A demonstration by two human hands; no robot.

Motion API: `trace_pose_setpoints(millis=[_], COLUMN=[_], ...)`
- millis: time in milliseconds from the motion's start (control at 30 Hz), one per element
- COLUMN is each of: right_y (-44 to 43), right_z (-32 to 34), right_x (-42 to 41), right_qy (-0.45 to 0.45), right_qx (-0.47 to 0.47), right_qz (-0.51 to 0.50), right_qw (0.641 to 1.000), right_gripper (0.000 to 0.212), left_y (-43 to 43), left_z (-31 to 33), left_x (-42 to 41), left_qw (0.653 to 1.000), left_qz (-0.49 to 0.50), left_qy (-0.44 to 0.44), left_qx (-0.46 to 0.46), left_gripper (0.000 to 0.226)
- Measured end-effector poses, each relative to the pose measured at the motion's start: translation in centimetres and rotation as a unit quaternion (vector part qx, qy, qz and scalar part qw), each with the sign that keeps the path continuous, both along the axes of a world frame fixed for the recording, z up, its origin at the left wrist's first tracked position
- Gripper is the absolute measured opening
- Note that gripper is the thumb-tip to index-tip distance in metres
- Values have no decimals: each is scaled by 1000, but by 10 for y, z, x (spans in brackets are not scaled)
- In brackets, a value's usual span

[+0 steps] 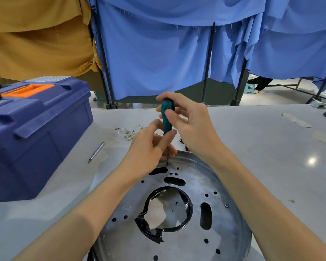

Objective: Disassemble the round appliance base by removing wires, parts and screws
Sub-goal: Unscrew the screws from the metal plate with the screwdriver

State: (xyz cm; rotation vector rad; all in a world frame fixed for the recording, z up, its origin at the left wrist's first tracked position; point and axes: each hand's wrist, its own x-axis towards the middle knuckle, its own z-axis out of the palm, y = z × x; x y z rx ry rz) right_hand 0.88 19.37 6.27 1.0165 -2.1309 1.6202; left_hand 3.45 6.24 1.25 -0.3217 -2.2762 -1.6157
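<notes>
Head camera is looking down at a round metal base [215, 178] that is lying flat on a pale grey table [271, 147], close to the person. Its near edge is getting cut off by the bottom of the picture. The base is looking shiny and a bit scratched, with many small round holes and a few long bean-shaped holes. A bent black ring [190, 210] is sitting around the big middle hole, and it is looking torn at the lower left. One small screw [226, 205] is showing on the right side. The right hand [188, 125] is wrapping its fingers around the green handle of a screwdriver [167, 117] and holding it upright. The left hand [149, 149] is pinching the thin metal shaft lower down and hiding part of it. The tip is touching the far part of the base, but what is under it is too small to make out. A tangle of thin pale wires [126, 132] is lying behind the hands, partly hidden. A thin metal rod [96, 152] is lying beside a blue plastic toolbox [36, 129] with an orange handle. Blue cloth [158, 53] is hanging behind the table.
</notes>
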Motion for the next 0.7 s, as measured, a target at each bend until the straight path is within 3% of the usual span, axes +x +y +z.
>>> trace_pose_setpoints(millis=[167, 267, 400, 500, 700], right_y=[-3, 0, 0, -2, 0], right_z=[0, 1, 1, -1, 1], right_x=[1, 0, 2, 2, 1], right_qy=[19, 13, 19, 15, 32], right_qx=[0, -9, 6, 10, -11], right_qz=[-23, -36, -22, -13, -52], right_qw=[1000, 999, 1000, 1000, 998], right_gripper=[37, 46, 35, 32, 43], left_y=[-1, -1, 1, 1, 2], left_z=[0, 0, 1, 2, 2], left_x=[-1, -1, 0, 1, 0], left_qw=[1000, 1000, 999, 999, 1000], left_qz=[16, 10, 2, 15, 10], left_qy=[8, 8, 26, 25, -2], left_qx=[-3, 12, -46, -38, -2], left_gripper=[30, 22, 19, 13, 23])
